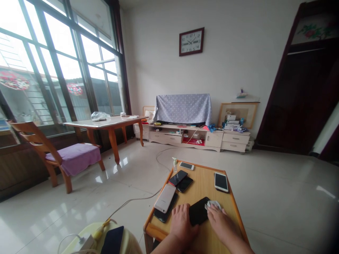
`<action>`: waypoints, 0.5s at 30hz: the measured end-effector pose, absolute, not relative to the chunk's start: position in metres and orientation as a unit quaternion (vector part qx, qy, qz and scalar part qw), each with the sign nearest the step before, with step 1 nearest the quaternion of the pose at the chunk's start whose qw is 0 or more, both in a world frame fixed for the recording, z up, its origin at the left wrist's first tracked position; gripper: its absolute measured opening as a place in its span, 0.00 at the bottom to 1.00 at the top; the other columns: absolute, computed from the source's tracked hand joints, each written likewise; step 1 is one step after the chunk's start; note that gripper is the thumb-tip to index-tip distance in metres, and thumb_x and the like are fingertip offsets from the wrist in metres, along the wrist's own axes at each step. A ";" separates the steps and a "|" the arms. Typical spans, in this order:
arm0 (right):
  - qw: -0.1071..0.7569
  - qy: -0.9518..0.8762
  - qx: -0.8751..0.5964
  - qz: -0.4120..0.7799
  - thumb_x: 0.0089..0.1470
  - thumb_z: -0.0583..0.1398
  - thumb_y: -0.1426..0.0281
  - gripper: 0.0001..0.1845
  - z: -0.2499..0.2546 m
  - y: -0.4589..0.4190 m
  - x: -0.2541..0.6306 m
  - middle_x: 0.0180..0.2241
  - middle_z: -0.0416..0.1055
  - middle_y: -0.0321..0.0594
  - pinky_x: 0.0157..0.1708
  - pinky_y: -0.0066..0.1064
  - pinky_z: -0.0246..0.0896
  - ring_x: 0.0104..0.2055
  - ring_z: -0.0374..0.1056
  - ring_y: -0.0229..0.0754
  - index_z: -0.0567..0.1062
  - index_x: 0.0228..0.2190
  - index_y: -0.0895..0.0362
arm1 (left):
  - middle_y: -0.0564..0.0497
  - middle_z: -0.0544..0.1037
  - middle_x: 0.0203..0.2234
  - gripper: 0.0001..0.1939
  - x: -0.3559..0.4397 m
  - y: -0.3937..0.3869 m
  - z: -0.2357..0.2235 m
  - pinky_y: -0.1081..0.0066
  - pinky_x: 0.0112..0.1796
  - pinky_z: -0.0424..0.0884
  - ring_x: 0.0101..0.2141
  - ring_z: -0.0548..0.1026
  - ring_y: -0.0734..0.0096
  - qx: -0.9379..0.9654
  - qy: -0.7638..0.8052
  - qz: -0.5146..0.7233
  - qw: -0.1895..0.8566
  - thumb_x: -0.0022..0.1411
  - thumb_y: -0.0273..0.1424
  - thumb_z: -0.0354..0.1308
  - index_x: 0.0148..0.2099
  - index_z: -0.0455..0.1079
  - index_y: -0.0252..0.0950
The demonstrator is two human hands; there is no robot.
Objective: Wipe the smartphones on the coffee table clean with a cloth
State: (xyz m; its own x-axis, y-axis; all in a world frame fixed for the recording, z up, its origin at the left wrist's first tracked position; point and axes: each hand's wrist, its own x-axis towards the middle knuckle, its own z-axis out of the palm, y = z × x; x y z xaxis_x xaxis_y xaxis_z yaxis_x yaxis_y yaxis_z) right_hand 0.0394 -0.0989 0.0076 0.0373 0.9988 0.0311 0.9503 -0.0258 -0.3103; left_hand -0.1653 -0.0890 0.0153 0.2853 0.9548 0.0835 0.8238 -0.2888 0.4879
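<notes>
A black smartphone (199,211) lies on the small wooden table, tilted across it, with its dark face up. My left hand (182,222) grips its left end, fingers bent and thumb along the near edge. In my right hand (219,220) is a crumpled white wipe (215,204), pressed at the phone's right end; the fingers partly cover it. Left of my left hand, a rose-gold phone (165,198) rests back up, overlapping a dark phone (169,209) beneath it.
The wooden table (203,173) also bears two overlapping dark phones (178,177), white phones (186,165) (221,182) and a pump bottle (175,165). Beside it, a yellowish stool (132,243) holds a dark phone (113,240) and a power strip (88,243). A cable (132,200) crosses the floor.
</notes>
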 end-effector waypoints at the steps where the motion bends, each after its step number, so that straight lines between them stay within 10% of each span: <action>1: 0.125 -0.690 -0.706 0.101 0.66 0.42 0.63 0.30 0.009 -0.099 0.035 0.64 0.63 0.46 0.68 0.46 0.44 0.69 0.55 0.49 0.74 0.58 0.56 | 0.43 0.71 0.55 0.38 -0.165 -0.089 0.016 0.57 0.57 0.57 0.55 0.66 0.49 0.782 0.569 0.182 0.177 0.49 0.47 0.60 0.61 0.64 0.41; 15: 0.181 -0.658 -0.720 0.123 0.67 0.42 0.64 0.30 -0.001 -0.092 0.050 0.64 0.64 0.46 0.66 0.37 0.50 0.68 0.56 0.46 0.73 0.58 0.58 | 0.44 0.71 0.53 0.34 -0.163 -0.086 0.012 0.58 0.56 0.57 0.53 0.67 0.52 0.784 0.567 0.190 0.166 0.48 0.45 0.62 0.57 0.65 0.42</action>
